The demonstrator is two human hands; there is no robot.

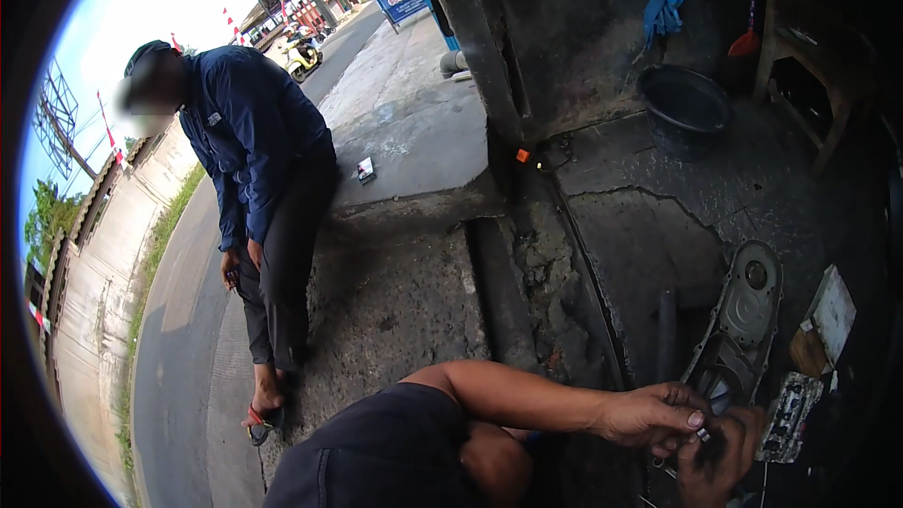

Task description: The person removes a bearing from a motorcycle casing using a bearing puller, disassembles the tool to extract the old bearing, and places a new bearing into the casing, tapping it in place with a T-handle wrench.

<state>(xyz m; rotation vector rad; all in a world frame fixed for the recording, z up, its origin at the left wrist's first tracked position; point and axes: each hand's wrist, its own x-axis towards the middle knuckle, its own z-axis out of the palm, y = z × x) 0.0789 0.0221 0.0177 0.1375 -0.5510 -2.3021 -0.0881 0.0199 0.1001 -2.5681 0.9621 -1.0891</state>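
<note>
At the lower right, my left hand [658, 419] pinches a small shiny metal part [703, 435] between thumb and fingers. My right hand [722, 456] is closed right beside it, its curled fingers meeting the left fingertips. Whatever lies within the right fingers is too dark and small to make out. Just beyond both hands, a long grey metal engine cover [758, 296] lies on the floor with its hollow inner side showing. To their right is a dirty, blotched metal plate [791, 417].
A pale flat piece [833, 312] lies right of the cover. Farther back stand a black basin [684, 113] and a wooden stool [828, 71]. A person in a blue jacket [254, 122] sits on a concrete ledge [414, 150] at left, near the road [183, 320]. Broken concrete runs down the middle.
</note>
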